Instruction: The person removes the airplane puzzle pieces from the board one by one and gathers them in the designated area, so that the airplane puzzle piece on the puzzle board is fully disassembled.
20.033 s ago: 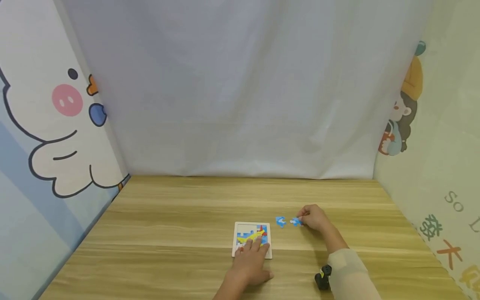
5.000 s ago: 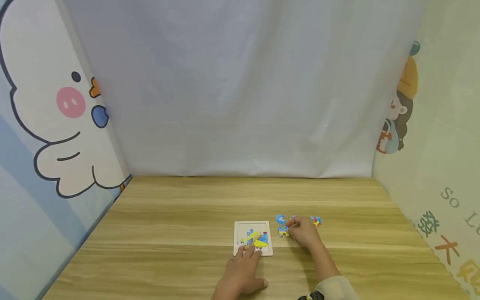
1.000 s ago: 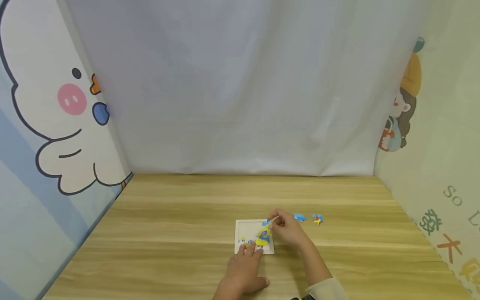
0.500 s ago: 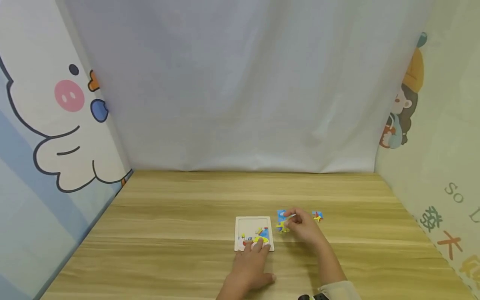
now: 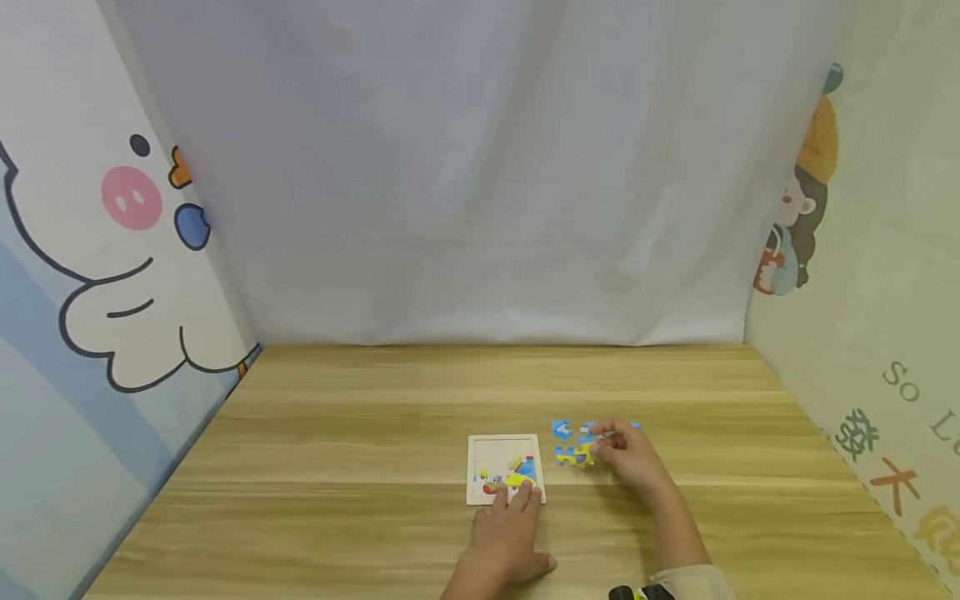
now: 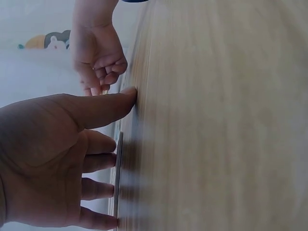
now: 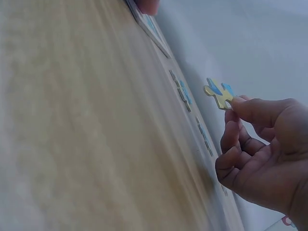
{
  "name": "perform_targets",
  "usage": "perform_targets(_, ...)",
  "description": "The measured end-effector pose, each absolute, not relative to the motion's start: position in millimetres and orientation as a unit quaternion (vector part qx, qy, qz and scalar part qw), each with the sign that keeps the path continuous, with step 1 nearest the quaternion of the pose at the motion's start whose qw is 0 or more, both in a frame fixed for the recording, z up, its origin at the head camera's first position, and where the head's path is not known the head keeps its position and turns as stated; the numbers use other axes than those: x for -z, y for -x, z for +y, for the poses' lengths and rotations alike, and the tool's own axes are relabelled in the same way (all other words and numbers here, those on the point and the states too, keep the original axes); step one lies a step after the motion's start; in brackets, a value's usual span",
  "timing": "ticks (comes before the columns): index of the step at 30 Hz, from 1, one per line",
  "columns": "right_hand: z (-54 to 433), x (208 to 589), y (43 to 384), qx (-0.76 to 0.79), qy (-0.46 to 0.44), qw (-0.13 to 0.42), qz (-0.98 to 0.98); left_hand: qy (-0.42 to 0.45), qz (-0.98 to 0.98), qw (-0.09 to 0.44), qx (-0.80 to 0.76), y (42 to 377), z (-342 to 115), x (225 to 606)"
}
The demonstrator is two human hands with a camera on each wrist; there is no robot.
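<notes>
A square jigsaw puzzle tray (image 5: pixel 504 437) lies on the table, with several picture pieces in its lower part and bare board above. My left hand (image 5: pixel 504 542) rests its extended fingers on the tray's near edge; in the left wrist view the fingertips touch the tray rim (image 6: pixel 119 163). Between thumb and forefinger, my right hand (image 5: pixel 636 460) pinches a yellow and blue puzzle piece (image 7: pixel 220 94), held above the table in the right wrist view. Loose puzzle pieces (image 5: pixel 561 429) lie right of the tray, some partly hidden behind the right hand.
The wood-grain table (image 5: pixel 337 450) extends around the tray and loose pieces. A pale curtain (image 5: pixel 480 183) hangs along its back edge. Printed cartoon panels (image 5: pixel 862 250) flank both sides. A dark strapped device (image 5: pixel 641 592) sits at the right wrist.
Over the last second, the right hand has carried the yellow and blue puzzle piece rightward from the tray. Fewer pieces are in the tray than 20 seconds ago. The left hand stays at its edge.
</notes>
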State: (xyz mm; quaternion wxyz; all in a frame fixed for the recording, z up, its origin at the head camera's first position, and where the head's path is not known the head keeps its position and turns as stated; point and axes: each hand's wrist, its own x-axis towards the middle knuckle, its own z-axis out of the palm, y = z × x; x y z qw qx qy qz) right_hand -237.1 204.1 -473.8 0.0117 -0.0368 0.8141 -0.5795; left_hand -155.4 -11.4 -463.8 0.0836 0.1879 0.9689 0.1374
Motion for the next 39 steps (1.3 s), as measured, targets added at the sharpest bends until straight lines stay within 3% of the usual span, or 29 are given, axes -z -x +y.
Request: perform_targets(39,220,478,244,0.439,0.014,-0.004,0.898,-0.189,0.968,0.097,-0.131,156,-14,464)
